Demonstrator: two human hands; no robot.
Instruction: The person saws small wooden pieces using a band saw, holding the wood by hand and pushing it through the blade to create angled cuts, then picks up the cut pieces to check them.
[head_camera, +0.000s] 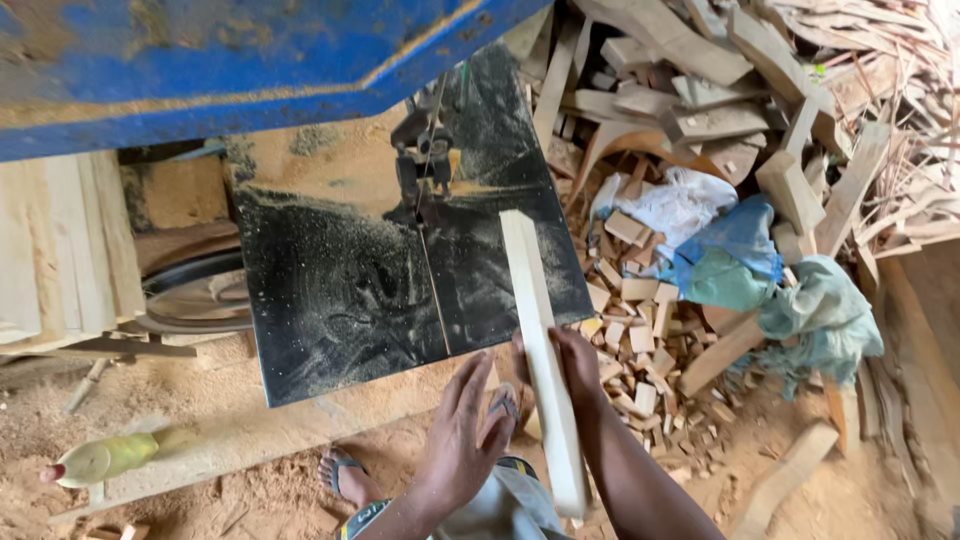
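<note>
The right hand (578, 368) grasps a long pale wooden strip (540, 345) lying across the near right edge of the dusty black saw table (340, 290), right of the blade (432, 150), while the left hand (462, 430) hovers released, fingers spread, beside it.

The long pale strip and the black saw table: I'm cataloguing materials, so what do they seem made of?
The strip, held by the right hand, looks like bare, unfinished light wood with square sawn edges. The saw table seems to be dark metal, flat, dusted with sawdust.
</note>
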